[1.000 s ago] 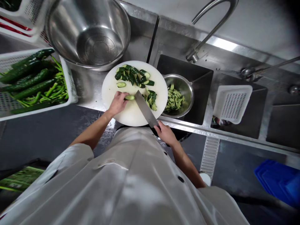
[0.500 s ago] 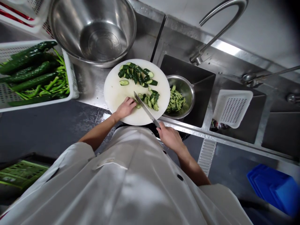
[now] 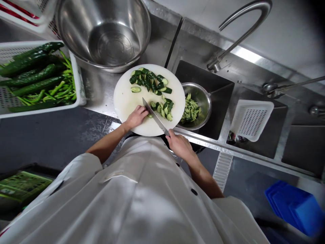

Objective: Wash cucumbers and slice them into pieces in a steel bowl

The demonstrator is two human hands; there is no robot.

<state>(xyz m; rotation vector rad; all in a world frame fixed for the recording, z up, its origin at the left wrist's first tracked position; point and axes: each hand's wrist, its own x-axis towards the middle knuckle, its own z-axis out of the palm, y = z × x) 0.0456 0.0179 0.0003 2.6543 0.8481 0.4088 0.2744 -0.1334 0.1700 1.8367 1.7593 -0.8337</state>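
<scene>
My right hand [image 3: 179, 145] grips the handle of a knife [image 3: 156, 118], whose blade lies diagonally over the round white cutting board [image 3: 124, 98]. Left of the blade, my left hand [image 3: 137, 117] has its fingers bent together on a cucumber piece [image 3: 149, 116], mostly hidden under the fingertips. Sliced cucumber [image 3: 166, 109] sits just right of the blade. Thicker cucumber chunks [image 3: 149, 81] are grouped at the far side of the board, with one lone piece [image 3: 135, 89] nearer its left. A steel bowl [image 3: 205, 108] beside the board holds cut cucumber [image 3: 190, 109].
A large steel basin [image 3: 114, 44] stands behind the board. At left, a white basket [image 3: 80, 86] holds whole cucumbers [image 3: 33, 75] and green peppers [image 3: 59, 89]. A faucet [image 3: 243, 35] rises over the sinks; a white basket [image 3: 254, 118] rests at the right sink.
The knife and my right hand have shifted slightly left, the blade nearer my left fingertips. My left hand stays nearly in place. The whole view has moved a little.
</scene>
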